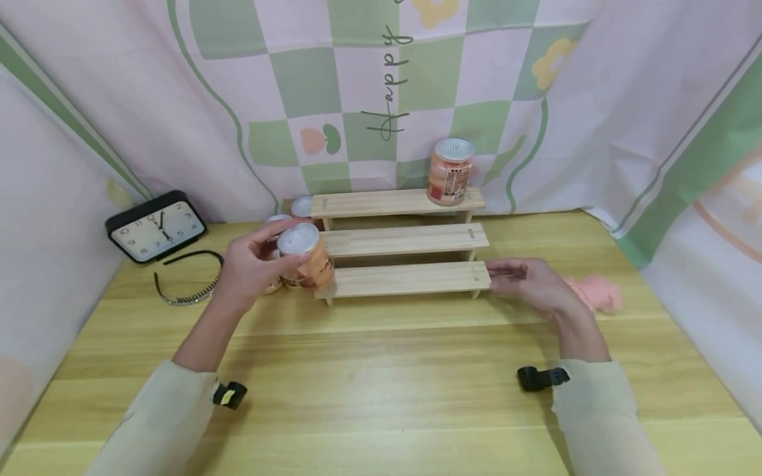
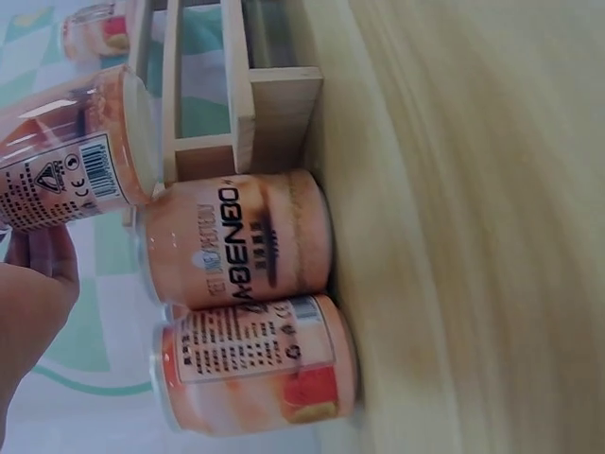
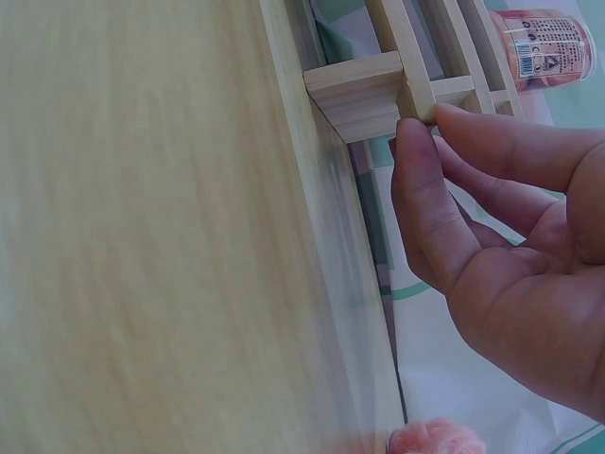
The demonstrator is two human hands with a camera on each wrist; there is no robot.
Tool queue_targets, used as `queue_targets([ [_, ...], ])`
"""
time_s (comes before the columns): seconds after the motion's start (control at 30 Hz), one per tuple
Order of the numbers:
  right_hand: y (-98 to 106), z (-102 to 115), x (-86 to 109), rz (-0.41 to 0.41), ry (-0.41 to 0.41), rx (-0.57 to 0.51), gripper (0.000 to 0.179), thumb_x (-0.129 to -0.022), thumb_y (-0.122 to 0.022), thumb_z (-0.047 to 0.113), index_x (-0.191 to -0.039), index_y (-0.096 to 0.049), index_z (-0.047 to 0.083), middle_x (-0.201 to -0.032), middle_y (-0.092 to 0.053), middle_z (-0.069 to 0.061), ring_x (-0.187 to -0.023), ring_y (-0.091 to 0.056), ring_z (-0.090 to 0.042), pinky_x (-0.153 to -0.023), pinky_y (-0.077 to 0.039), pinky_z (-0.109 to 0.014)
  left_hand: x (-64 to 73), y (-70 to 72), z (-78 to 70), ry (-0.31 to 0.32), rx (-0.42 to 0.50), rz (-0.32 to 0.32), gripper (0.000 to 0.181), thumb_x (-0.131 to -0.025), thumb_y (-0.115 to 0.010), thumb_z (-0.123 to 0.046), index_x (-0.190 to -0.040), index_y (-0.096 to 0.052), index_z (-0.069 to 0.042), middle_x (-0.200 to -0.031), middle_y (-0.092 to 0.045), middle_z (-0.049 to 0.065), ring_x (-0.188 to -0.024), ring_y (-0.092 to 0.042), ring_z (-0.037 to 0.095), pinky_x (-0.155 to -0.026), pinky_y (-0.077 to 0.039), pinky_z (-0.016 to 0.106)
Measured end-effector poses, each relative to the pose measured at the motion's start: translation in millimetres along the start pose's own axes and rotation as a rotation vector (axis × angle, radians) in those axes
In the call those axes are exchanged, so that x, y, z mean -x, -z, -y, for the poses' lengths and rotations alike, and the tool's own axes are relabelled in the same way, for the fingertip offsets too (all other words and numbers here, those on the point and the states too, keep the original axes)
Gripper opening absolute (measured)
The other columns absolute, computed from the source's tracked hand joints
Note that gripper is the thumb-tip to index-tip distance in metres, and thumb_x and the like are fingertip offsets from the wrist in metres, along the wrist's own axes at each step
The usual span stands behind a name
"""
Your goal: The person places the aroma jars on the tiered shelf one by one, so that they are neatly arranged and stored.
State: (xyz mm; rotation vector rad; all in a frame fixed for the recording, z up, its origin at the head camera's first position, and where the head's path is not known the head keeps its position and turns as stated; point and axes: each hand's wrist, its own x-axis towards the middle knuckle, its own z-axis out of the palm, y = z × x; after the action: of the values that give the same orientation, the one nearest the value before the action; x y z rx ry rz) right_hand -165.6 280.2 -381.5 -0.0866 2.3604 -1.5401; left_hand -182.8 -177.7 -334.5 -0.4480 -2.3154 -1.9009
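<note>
The fingers of the left hand [image 1: 249,264] are clamped around a peach-coloured can [image 1: 317,270], which is a little tilted, with its pale lid upward. This can is at the left end of the lowest step of a wooden stand [image 1: 405,279]; whether its bottom touches the step, I cannot tell. Below these fingers, two more cans [image 2: 241,241] are standing upright on the bench [image 1: 381,383], close together and just beside the stand. To the left of the same fingers there are a black clock [image 1: 156,226] and, nearer, a dark headband [image 1: 189,301].

The fingers of the right hand [image 1: 532,285] are curled and pinch the right end of the lowest step. Behind and above them, another can [image 1: 450,173] stands on the top step. To their right, partly behind the hand, lies a pink fluffy thing [image 1: 602,295].
</note>
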Motion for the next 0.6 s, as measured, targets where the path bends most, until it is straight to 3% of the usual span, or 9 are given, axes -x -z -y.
queue_targets([
  [0.17, 0, -1, -0.4, 0.001, 0.005, -0.001, 0.056, -0.098, -0.065, 0.005, -0.146, -0.041, -0.012, -0.142, -0.049, -0.032, -0.122, -0.055, -0.036, -0.094, -0.052, -0.026, -8.0, -4.5, -6.6, 0.056, 0.000, -0.015, 0.055, -0.083, -0.085, -0.016, -0.135, -0.067, -0.009, -0.138, -0.057, 0.008, -0.106, -0.057, 0.021, -0.071, -0.053, 0.020],
  [0.27, 0, -1, -0.9, 0.001, 0.008, 0.001, 0.057, -0.098, -0.065, 0.006, -0.146, -0.042, -0.012, -0.142, -0.049, -0.031, -0.123, -0.055, -0.037, -0.094, -0.052, -0.025, -12.7, -7.0, -10.3, 0.073, 0.003, -0.022, 0.057, -0.083, -0.085, -0.017, -0.136, -0.066, -0.010, -0.142, -0.055, 0.005, -0.107, -0.057, 0.021, -0.076, -0.053, 0.019],
  [0.4, 0, -1, -1.0, 0.000, 0.007, -0.001, 0.057, -0.098, -0.065, 0.006, -0.146, -0.042, -0.012, -0.142, -0.049, -0.031, -0.123, -0.055, -0.036, -0.094, -0.052, -0.025, -18.6, -11.1, -13.3, 0.034, 0.016, -0.025, 0.057, -0.084, -0.084, -0.014, -0.137, -0.064, -0.006, -0.145, -0.055, 0.003, -0.114, -0.058, 0.021, -0.086, -0.052, 0.022],
  [0.6, 1, -2, -0.6, -0.002, 0.003, -0.003, 0.056, -0.098, -0.065, 0.007, -0.146, -0.042, -0.012, -0.142, -0.049, -0.031, -0.121, -0.056, -0.033, -0.094, -0.052, -0.025, -26.8, -17.2, -15.4, -0.011, 0.035, -0.039, 0.055, -0.084, -0.083, -0.008, -0.135, -0.064, 0.000, -0.140, -0.058, 0.009, -0.118, -0.058, 0.022, -0.089, -0.053, 0.023],
])
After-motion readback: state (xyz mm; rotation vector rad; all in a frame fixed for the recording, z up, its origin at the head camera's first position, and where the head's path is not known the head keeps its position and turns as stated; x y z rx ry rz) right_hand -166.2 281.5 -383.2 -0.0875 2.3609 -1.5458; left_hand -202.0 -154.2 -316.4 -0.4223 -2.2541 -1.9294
